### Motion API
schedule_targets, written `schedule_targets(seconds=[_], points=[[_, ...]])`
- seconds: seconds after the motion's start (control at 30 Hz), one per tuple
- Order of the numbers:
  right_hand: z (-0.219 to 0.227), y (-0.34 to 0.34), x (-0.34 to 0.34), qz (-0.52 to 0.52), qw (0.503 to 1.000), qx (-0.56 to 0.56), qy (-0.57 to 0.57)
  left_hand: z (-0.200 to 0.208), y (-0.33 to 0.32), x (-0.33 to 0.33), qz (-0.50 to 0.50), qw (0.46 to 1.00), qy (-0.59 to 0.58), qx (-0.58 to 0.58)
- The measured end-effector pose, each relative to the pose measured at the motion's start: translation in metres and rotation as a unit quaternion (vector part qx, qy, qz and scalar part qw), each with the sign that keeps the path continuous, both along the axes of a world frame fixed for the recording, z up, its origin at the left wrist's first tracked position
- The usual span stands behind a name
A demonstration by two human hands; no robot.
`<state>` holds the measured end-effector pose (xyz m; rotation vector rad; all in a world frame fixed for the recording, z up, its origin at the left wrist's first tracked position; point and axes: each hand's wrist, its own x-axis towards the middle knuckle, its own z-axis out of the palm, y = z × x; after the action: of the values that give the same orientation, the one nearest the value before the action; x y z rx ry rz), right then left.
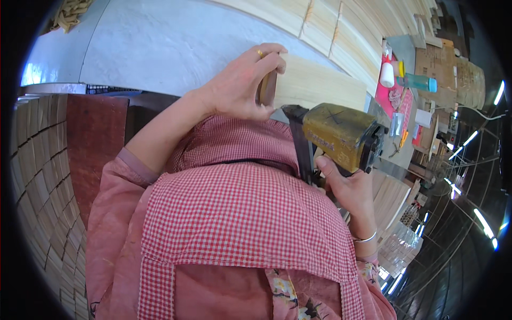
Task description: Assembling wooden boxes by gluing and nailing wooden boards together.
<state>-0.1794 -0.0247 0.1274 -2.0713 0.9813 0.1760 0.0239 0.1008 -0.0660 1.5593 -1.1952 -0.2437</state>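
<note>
My left hand [242,80] is closed on the near left end of a pale wooden box [322,82], its thumb and fingers spanning the brown end edge. The box lies on the table close to my apron; its far side and inside are hidden. A pneumatic nail gun [338,128] with a worn yellow-brown body and a dark magazine is gripped in my right hand [346,184]. The gun's nose is beside the box's near edge, close to my left thumb; whether they touch I cannot tell.
The table [154,48] has a pale marbled top. Stacked pale boards [368,26] line its far side. At right stand a white bottle [387,74] and a teal bottle [418,81], with cardboard boxes [442,64] beyond. Stacked wooden pieces [42,160] rise at left.
</note>
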Motion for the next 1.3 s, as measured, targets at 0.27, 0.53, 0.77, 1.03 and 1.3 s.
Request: schedule_targets(seconds=[0.27,0.53,0.77,1.03,1.3], points=[[-0.007,0.0,-0.012,0.031,0.995,-0.072,-0.061,0.002,0.011,-0.006,0.014,0.999,0.032,-0.028],[-0.006,-0.02,-0.015,-0.025,0.994,0.039,-0.102,0.015,0.178,-0.071,0.276,0.96,-0.033,0.043],[-0.02,-0.037,0.0,-0.009,0.994,0.009,-0.106,0.017,0.153,-0.128,0.33,0.935,0.094,0.091],[-0.005,-0.059,-0.029,-0.106,0.99,-0.082,-0.032,0.033,0.072,-0.089,0.215,0.967,0.134,0.024],[-0.001,-0.07,-0.05,-0.001,0.998,-0.056,-0.024,0.014,0.078,0.04,0.487,0.869,0.076,0.03]])
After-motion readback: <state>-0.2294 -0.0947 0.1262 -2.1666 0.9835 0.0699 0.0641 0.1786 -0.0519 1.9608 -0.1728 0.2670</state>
